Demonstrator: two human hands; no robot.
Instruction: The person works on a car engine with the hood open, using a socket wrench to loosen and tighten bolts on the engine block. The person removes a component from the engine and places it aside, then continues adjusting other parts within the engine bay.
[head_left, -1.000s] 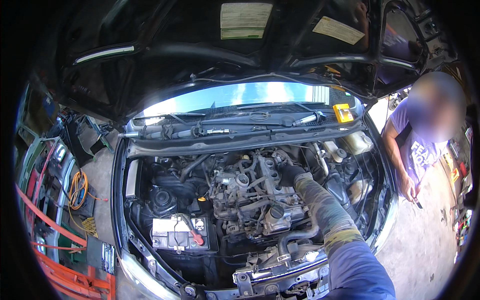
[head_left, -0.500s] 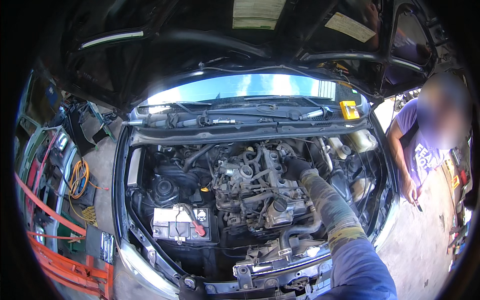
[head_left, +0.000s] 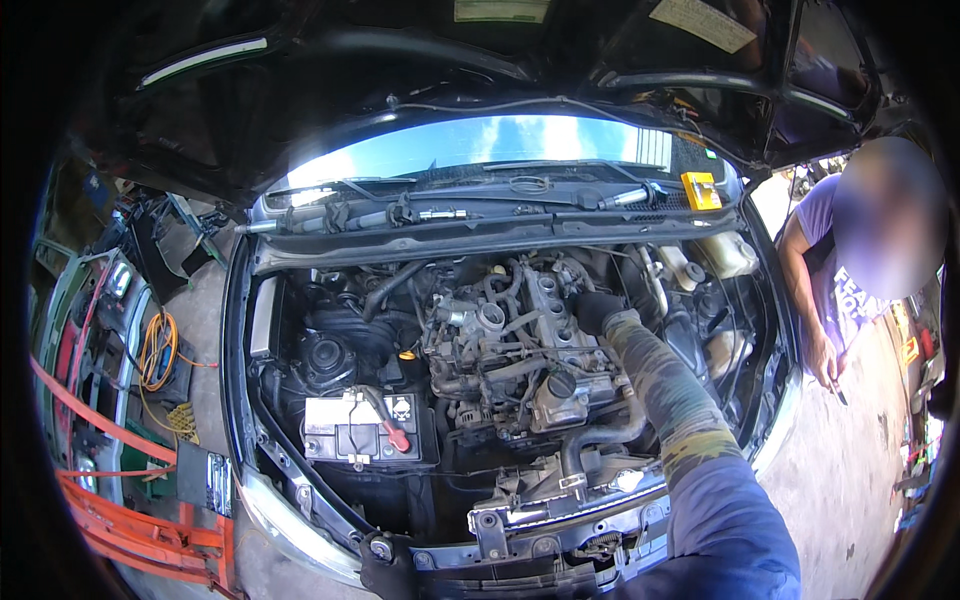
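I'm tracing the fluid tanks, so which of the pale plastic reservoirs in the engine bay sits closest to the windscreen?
The translucent whitish reservoir at the bay's rear right corner, just below the yellow tag. The other pale tank lies lower, beside the right wing.

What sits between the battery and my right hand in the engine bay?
In the head view, the engine block with its hoses lies between the battery and the gloved right hand.
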